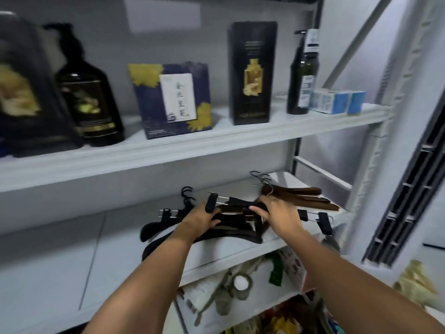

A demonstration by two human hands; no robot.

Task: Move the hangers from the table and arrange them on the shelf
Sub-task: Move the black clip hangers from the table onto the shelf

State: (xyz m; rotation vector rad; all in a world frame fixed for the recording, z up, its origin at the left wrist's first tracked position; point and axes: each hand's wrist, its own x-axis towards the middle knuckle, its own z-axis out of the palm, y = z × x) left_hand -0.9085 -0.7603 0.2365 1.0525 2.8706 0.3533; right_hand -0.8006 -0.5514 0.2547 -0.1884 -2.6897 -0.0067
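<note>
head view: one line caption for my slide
Left hand and right hand grip black clip hangers on the middle shelf, brown wooden hangers lying just behind.

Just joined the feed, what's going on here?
A person has both hands on a bundle of black hangers lying on the middle shelf. The left hand grips the bundle's left part, the right hand its middle. Brown wooden hangers lie behind them on the same shelf, to the right.
</note>
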